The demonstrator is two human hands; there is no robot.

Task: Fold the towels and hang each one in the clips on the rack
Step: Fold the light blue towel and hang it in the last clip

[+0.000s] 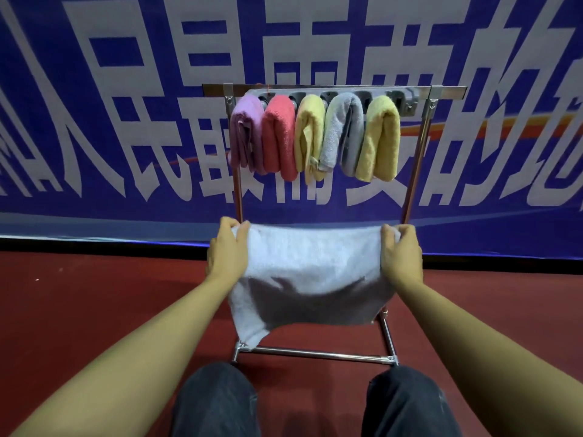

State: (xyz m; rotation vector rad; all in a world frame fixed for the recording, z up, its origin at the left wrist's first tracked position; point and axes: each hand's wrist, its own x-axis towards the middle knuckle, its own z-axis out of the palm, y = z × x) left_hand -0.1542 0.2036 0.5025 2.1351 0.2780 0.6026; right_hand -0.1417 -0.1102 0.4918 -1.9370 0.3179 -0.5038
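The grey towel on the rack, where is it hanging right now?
In the head view, the grey towel hangs fourth from the left on the rack, between the two yellow towels, above the white towel.

Five hung towels [315,134] crowd the rack [419,152] (rightmost clip [407,105] free).

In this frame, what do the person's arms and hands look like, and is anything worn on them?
Both forearms are bare up to the frame's edge: no sleeves show. The left hand and right hand carry no gloves, rings, watch or bands that I can see. The fingers are uncovered. Lower down, the knees are in dark trousers.
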